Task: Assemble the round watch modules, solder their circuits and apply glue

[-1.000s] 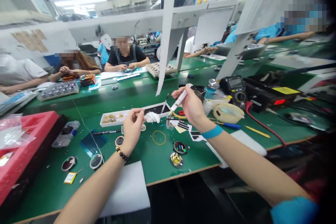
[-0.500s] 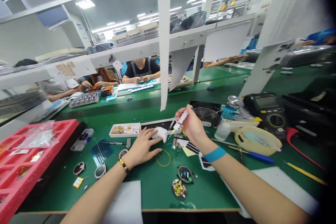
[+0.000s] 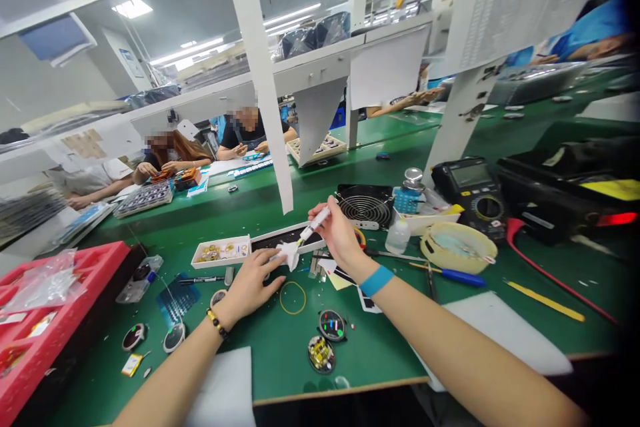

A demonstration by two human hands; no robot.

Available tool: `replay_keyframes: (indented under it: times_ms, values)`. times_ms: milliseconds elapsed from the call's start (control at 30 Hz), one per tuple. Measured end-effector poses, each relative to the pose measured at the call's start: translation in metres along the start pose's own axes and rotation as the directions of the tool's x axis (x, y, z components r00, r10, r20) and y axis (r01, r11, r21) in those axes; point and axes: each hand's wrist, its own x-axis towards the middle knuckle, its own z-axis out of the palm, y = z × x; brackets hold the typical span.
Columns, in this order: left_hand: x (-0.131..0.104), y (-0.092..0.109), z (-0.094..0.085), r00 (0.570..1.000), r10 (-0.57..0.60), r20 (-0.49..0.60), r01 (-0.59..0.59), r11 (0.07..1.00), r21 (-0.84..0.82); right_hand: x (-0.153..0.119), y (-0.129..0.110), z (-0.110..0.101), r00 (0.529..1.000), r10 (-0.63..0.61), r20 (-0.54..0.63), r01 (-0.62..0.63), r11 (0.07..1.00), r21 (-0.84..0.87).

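My right hand (image 3: pixel 343 233) grips a white syringe (image 3: pixel 314 223), its tip slanting down and left toward a crumpled white tissue (image 3: pixel 289 255). My left hand (image 3: pixel 254 280) lies flat with thumb apart and fingertips touching that tissue; whether any of it is pinched I cannot tell. Both are over the front of a long white tray (image 3: pixel 265 238) with a dark inside. A yellow ring (image 3: pixel 293 298) lies just right of my left thumb. Nearer the table edge are a round watch face (image 3: pixel 332 325) and an opened watch body (image 3: pixel 321 354) showing its inner parts.
To the left stand a red foam tray (image 3: pixel 95 273) and several small watch parts. On the right are a fan (image 3: pixel 365 203), a clear bottle (image 3: pixel 398 237), a yellowish bowl (image 3: pixel 457 247), a blue-handled screwdriver (image 3: pixel 463 277) and a multimeter (image 3: pixel 473 193). People work across the bench.
The view has swung to the right, so the bench things appear further left. The syringe stays in my right hand, and my left hand stays at the tissue.
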Motion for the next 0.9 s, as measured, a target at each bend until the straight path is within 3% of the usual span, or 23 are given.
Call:
replay_keyframes:
  times_ms: [100,233,333,433,533,733,900]
  values:
    - [0.001,-0.001,0.000,0.999,-0.037,-0.022,0.036,0.997,-0.064,0.004,0.002,-0.004,0.999,-0.015,-0.031,0.015,1.000,-0.016]
    - [0.004,0.003,-0.008,0.969,-0.180,-0.169,0.130,0.954,-0.272,0.008,0.005,-0.009,0.997,-0.015,-0.075,0.011,0.998,-0.055]
    - [0.006,0.006,-0.015,0.885,-0.413,-0.216,0.202,0.758,-0.620,0.008,0.004,-0.012,0.996,-0.009,-0.090,0.001,0.995,-0.096]
    - [0.008,0.003,-0.017,0.799,-0.583,-0.148,0.207,0.498,-0.842,0.005,0.000,-0.010,0.999,0.007,-0.051,-0.014,0.992,-0.122]
    - [0.011,-0.001,-0.017,0.765,-0.636,-0.101,0.180,0.361,-0.915,0.002,-0.002,-0.006,1.000,0.026,-0.010,-0.027,0.991,-0.131]
    - [0.015,0.000,-0.019,0.734,-0.677,0.053,0.150,0.085,-0.985,-0.001,0.000,-0.002,0.995,0.074,0.065,-0.065,0.990,-0.127]
    - [0.014,0.002,-0.021,0.728,-0.661,0.183,0.169,-0.085,-0.982,-0.003,0.000,-0.001,0.991,0.091,0.096,-0.079,0.989,-0.125]
